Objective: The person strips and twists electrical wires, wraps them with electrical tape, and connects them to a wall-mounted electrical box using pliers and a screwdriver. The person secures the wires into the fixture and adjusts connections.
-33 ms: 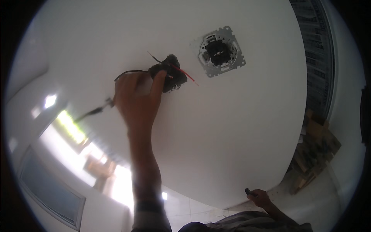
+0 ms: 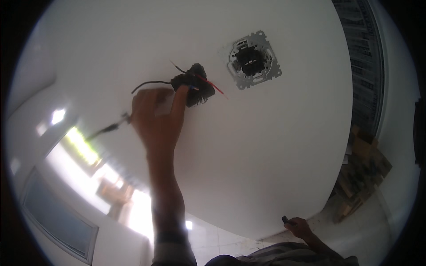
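Note:
My left hand [image 2: 157, 115] is at a black electrical module [image 2: 195, 91] on the white surface, thumb against its lower-left side and fingers curled; their exact grip is unclear. Black, red and blue wires come out of the module. To its upper right, a square metal mounting frame with a black switch insert [image 2: 250, 60] is on the surface. My right hand [image 2: 299, 227], low at the right, is closed on a small dark tool [image 2: 286, 220].
The white surface [image 2: 262, 146] has a curved-looking edge. At the left, a blurred dark cord-like thing [image 2: 111, 127] shows near bright light and a glazed panel [image 2: 57, 213]. Cardboard and wooden pieces [image 2: 359, 173] lie beyond the right edge, below a dark slatted strip [image 2: 361, 57].
My left thumb and fingers have shifted very slightly down, showing more of the blue wire. The rest looks the same.

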Tool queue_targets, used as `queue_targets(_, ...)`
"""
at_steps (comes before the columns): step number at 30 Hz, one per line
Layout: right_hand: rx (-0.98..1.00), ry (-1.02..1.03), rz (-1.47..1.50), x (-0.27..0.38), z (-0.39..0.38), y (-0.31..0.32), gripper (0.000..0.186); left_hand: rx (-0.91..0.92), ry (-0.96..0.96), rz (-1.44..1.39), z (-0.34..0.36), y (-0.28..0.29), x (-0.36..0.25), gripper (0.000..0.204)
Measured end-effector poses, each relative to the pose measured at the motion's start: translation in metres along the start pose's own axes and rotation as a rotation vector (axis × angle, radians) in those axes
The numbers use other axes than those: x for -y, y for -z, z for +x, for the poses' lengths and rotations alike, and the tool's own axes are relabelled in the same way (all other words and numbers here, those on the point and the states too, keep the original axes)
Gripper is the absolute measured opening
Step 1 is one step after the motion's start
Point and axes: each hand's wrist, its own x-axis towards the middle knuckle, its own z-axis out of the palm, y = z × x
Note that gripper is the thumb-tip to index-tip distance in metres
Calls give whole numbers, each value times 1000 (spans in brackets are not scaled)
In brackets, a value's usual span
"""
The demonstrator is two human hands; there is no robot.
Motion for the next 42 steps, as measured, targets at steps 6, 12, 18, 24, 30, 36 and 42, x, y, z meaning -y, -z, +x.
queue_targets(6,22,-44,5,-6,6,1,41,27,-149,39,-14,-8,-1,22)
queue_targets(12,19,-41,31,5,5,0,43,130,-335,104,-2,-12,3,24)
queue_targets(18,10,5,-24,-2,7,-2,41,202,-523,68,10,-6,10,24)
queue_targets(24,2,23,11,-5,9,0,40,119,-487,75,-2,-14,16,24)
queue_targets(30,-35,55,5,1,9,-2,36,112,-326,23,-5,-6,11,28)
queue_targets(36,-74,129,117,45,18,6,30,225,-164,-243,-36,22,-3,29)
queue_targets(42,-117,655,178,189,53,38,24,592,-45,-445,-101,32,-53,25)
